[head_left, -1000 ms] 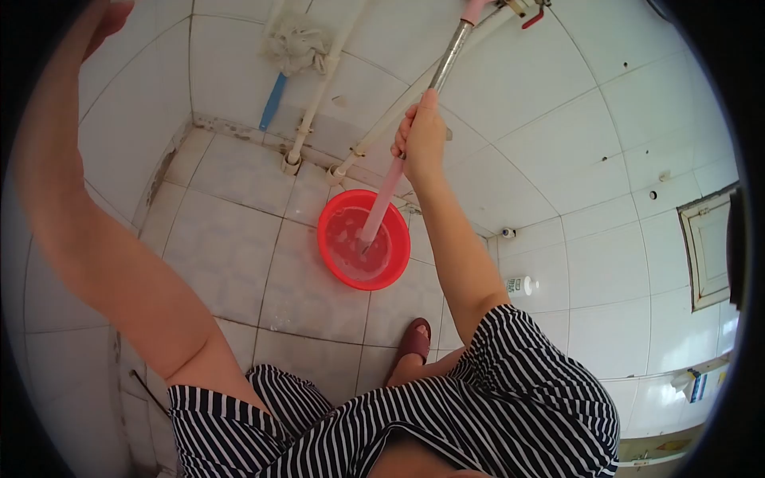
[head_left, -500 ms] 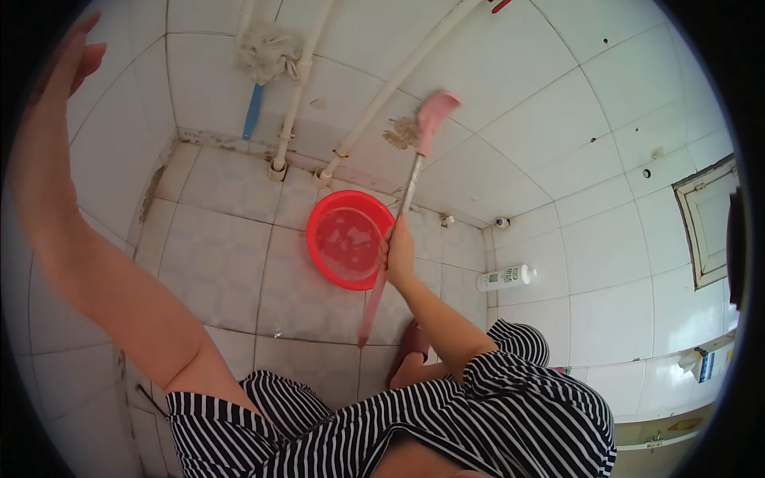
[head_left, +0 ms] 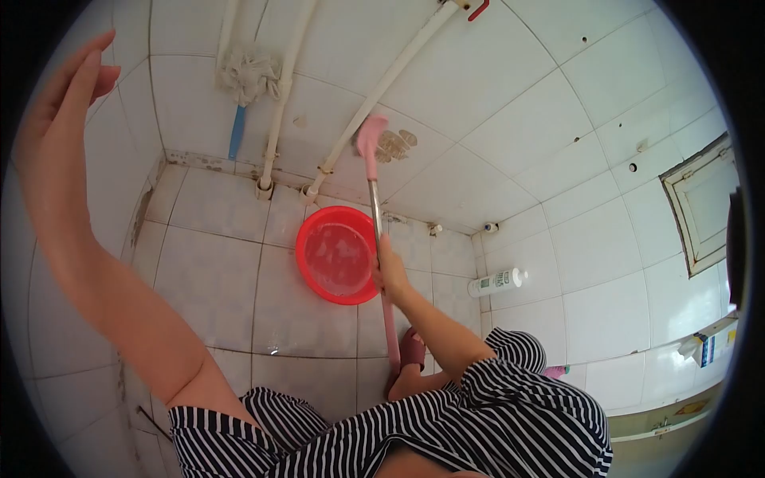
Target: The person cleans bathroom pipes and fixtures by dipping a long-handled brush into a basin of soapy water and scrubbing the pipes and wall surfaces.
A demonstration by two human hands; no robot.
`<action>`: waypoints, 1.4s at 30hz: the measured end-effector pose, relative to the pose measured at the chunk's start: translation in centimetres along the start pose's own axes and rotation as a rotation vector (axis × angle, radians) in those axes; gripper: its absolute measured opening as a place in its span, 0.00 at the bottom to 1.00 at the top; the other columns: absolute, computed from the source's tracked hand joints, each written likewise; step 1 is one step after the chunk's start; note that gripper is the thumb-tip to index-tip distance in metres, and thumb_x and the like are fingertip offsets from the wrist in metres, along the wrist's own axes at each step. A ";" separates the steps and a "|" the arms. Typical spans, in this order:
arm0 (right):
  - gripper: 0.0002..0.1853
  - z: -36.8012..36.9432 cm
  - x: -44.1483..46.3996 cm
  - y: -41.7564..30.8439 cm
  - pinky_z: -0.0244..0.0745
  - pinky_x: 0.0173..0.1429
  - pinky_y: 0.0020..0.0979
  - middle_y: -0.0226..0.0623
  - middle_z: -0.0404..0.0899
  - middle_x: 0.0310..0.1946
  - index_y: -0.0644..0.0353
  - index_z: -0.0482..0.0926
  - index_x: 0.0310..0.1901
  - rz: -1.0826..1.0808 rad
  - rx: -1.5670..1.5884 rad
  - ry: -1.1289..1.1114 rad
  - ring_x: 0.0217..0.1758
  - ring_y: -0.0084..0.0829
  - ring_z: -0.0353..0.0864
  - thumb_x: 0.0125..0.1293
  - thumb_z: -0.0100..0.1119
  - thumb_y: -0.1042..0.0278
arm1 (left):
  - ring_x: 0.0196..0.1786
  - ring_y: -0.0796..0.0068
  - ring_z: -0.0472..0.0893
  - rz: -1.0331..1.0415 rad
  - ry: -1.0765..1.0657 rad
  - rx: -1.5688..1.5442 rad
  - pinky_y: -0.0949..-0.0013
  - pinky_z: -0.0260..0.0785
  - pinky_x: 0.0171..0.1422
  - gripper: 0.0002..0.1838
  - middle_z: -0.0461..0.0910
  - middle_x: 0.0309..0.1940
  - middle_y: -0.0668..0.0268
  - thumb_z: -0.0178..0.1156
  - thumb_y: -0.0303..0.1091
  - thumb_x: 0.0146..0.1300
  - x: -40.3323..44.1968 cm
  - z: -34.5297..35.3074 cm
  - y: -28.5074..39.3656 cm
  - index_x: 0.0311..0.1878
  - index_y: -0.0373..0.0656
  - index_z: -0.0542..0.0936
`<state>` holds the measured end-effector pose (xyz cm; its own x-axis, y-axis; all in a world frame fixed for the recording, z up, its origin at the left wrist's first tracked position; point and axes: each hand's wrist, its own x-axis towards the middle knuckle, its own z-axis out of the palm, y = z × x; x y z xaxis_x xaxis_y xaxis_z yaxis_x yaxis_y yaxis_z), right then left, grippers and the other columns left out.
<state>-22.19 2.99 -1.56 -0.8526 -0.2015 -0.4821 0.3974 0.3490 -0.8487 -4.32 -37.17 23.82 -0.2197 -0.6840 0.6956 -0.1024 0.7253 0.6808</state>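
A long tool with a pink head, a metal shaft and a pink handle (head_left: 390, 334) stands nearly upright in the view. My right hand (head_left: 391, 273) is wrapped round its middle, beside the right rim of a red basin (head_left: 301, 259). The tool's pink head (head_left: 370, 139) is at the tiled wall, next to a brown patch (head_left: 396, 146). Cloudy, sudsy water (head_left: 339, 259) fills the basin on the floor. My left hand (head_left: 84, 84) is raised at the upper left, its fingers apart and holding nothing.
Pale pipes (head_left: 287, 88) run down the wall. A blue-handled brush with grey strips (head_left: 238, 131) hangs beside them. A white bottle (head_left: 496, 283) stands by the right wall. A dark red slipper (head_left: 413, 349) is on my foot. A small framed hatch (head_left: 701, 211) is at the right.
The tool's lower end has left the basin, and its pink head has come down and leftward to the wall by the brown patch. My right hand has moved lower with it.
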 end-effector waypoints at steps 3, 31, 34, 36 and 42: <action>0.38 -1.3 -1.8 1.2 0.51 0.15 0.30 0.26 0.59 0.09 0.48 0.60 0.17 -0.238 0.103 0.047 0.09 0.23 0.56 0.75 0.35 0.25 | 0.57 0.75 0.84 0.002 0.007 0.022 0.63 0.68 0.72 0.18 0.88 0.46 0.71 0.58 0.56 0.74 -0.3 -0.2 -0.6 0.57 0.62 0.88; 0.28 -13.0 -3.3 -24.4 0.76 0.45 0.31 0.40 0.80 0.37 0.46 0.64 0.78 -1.179 -0.966 0.617 0.35 0.35 0.78 0.79 0.48 0.73 | 0.60 0.76 0.83 0.101 -0.150 -0.034 0.64 0.66 0.76 0.22 0.85 0.58 0.67 0.50 0.50 0.79 2.3 4.3 -2.0 0.64 0.50 0.83; 0.30 -13.3 -0.2 -19.7 0.78 0.42 0.36 0.41 0.82 0.38 0.40 0.64 0.77 -1.296 -1.110 0.447 0.37 0.41 0.82 0.76 0.52 0.72 | 0.60 0.77 0.82 0.046 -0.150 0.271 0.66 0.66 0.77 0.22 0.84 0.60 0.67 0.50 0.50 0.80 1.2 4.5 -0.8 0.65 0.49 0.82; 0.34 -13.9 1.0 -13.8 0.79 0.37 0.41 0.40 0.79 0.35 0.34 0.63 0.77 -1.041 -1.438 0.335 0.35 0.44 0.81 0.73 0.56 0.70 | 0.60 0.77 0.83 0.031 -0.166 0.077 0.67 0.67 0.75 0.21 0.84 0.59 0.67 0.52 0.48 0.79 1.0 4.6 -1.7 0.64 0.50 0.83; 0.37 -11.8 1.7 -12.9 0.77 0.31 0.45 0.39 0.75 0.30 0.28 0.61 0.78 -0.939 -1.662 0.268 0.31 0.44 0.80 0.71 0.58 0.69 | 0.52 0.72 0.84 0.050 -0.165 -0.047 0.67 0.72 0.64 0.20 0.85 0.51 0.62 0.54 0.41 0.74 2.1 3.7 -2.9 0.60 0.42 0.83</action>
<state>-32.80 8.95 11.15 -0.6548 -0.7471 0.1143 -0.6851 0.6505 0.3279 -8.07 -40.37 22.44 -0.3796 -0.6225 0.6844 -0.0425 0.7507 0.6592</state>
